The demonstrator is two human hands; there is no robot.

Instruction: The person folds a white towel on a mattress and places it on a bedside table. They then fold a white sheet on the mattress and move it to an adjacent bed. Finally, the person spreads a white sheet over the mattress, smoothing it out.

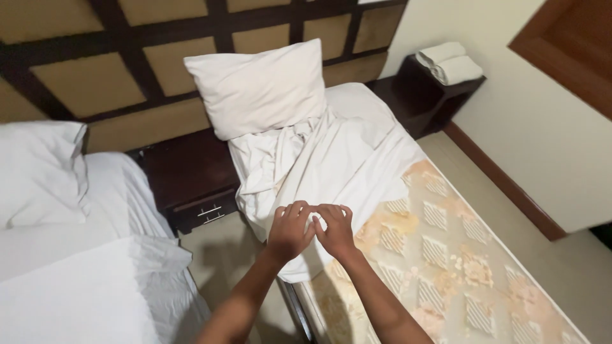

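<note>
Both the left hand (290, 230) and the right hand (336, 229) pinch the near edge of the crumpled white cotton bedsheet (319, 162), bunched towards the far plump white pillow (258, 86) on the peach patterned quilted mattress (446, 255), so a hard tug could drag that pillow down.
</note>
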